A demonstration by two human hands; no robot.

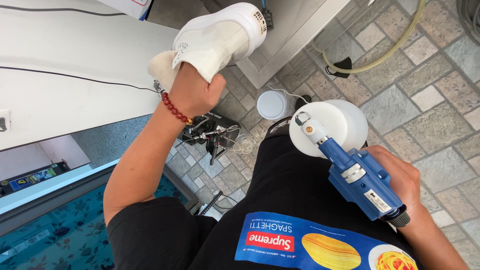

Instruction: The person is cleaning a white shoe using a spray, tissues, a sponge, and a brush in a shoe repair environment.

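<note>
My left hand (192,92) is raised and grips a white sneaker (220,37) by its heel end, sole side turned toward me, with a cream cloth or insole bunched at the opening. A red bead bracelet circles that wrist. My right hand (400,180) holds a blue power tool (362,182) by its body, low on the right. A round white pad (332,125) sits on the tool's front end, well below and to the right of the sneaker.
A white table or counter (70,75) lies at left with black cables across it. A metal cabinet (295,30) stands above. On the paved floor are a white round container (272,105), tangled wires and a small black device (215,135), and a yellowish hose (385,52).
</note>
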